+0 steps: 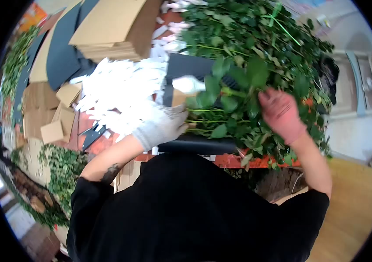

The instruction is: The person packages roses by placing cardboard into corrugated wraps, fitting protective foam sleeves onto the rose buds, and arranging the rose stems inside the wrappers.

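Note:
My left hand (165, 124), in a pale grey glove, lies at the left ends of several green stems (210, 121), beside a piece of brown cardboard (178, 98). Whether its fingers grip anything is hidden. My right hand (277, 109), in a pink glove, is bent over the leafy part of the stems, its fingers curled and blurred among the leaves (256, 72). Dark corrugated sheet (190, 65) lies beneath and behind the stems. A white wrapped bud (188, 84) rests on the sheet.
White paper strips (116, 87) are heaped left of centre. Stacked cardboard (107, 30) stands behind them. A large pile of leafy stems (290, 52) fills the back right. A dark tool (93, 136) lies near the left front edge. A white chair (358, 83) stands at the right.

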Motion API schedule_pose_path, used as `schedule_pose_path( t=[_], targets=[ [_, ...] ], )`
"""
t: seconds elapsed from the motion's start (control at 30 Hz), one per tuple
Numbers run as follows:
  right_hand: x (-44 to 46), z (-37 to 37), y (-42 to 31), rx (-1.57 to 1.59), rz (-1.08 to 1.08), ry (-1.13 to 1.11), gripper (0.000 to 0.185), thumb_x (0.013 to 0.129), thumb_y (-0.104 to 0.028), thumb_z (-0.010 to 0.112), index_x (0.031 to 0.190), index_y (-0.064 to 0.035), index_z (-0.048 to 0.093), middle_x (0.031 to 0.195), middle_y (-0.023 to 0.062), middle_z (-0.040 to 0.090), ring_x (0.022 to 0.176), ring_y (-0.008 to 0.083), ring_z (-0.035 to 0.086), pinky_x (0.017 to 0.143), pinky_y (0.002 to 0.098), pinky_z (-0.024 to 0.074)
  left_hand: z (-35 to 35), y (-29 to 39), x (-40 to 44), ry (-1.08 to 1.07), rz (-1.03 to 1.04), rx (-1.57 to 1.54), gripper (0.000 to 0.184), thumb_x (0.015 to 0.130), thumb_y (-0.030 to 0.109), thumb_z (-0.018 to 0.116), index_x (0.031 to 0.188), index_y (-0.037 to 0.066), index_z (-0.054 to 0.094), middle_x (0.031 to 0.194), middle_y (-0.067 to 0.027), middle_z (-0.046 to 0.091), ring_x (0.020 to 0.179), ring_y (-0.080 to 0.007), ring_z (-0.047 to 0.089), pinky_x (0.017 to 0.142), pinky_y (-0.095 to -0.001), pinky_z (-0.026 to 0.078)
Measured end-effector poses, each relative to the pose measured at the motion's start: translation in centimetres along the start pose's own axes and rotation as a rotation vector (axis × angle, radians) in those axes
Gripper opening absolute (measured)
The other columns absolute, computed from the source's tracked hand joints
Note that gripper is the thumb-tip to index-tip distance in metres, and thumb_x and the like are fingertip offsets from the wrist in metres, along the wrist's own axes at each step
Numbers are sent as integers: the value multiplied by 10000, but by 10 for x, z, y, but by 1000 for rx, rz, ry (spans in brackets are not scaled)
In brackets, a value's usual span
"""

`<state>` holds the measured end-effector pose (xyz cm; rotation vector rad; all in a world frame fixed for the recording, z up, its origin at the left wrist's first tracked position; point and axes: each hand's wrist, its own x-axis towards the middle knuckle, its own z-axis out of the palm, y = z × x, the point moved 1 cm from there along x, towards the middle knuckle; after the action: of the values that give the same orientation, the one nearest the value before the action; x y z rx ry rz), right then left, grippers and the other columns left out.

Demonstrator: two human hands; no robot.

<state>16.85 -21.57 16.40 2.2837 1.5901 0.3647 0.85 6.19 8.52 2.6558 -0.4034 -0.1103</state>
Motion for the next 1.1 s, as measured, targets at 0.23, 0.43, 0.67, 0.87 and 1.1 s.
schedule_pose_path(
  t=[0.23, 0.43, 0.67, 0.87, 1.1],
  targets=[
    [45, -6, -52, 78, 114, -329, 303, 831, -161, 482, 1112, -80, 566, 923, 83, 591, 858, 213, 603, 692, 316, 473, 4, -6, 4, -31, -23, -7, 338, 840, 272, 546, 1026, -4, 607, 1124, -157, 586, 845, -271, 642, 727, -394, 502],
    [95, 22, -109, 254, 121, -81, 451, 780, -271, 593, 1192, -92, 541, 1057, 101, 613, 894, 227, 620, 738, 344, 485, 13, -6, 0, 12, -18, -24, 285, 839, 278, 553, 928, 16, 616, 1081, -152, 591, 775, -287, 645, 688, -412, 505],
    [100, 72, -107, 338, 22, -166, 437, 763, -235, 608, 1179, -113, 557, 1074, 99, 621, 858, 243, 633, 743, 376, 488, 6, -5, 0, -28, -62, -81, 302, 853, 288, 535, 972, 21, 611, 1106, -140, 585, 787, -283, 646, 719, -420, 503],
    [97, 70, -111, 320, -16, -153, 351, 766, -159, 562, 1111, -98, 588, 1036, 111, 620, 820, 247, 624, 729, 361, 482, 1, -5, 1, -126, -71, -47, 367, 869, 298, 527, 1125, 49, 612, 1254, -105, 559, 895, -235, 647, 764, -349, 505],
    [92, 79, -116, 352, 22, -35, 332, 744, -129, 537, 1067, -89, 605, 997, 96, 601, 851, 235, 616, 751, 341, 470, 14, -43, 11, 319, -160, -364, 156, 828, 149, 620, 949, 52, 641, 941, -107, 644, 863, -286, 628, 758, -349, 495]
  ],
)
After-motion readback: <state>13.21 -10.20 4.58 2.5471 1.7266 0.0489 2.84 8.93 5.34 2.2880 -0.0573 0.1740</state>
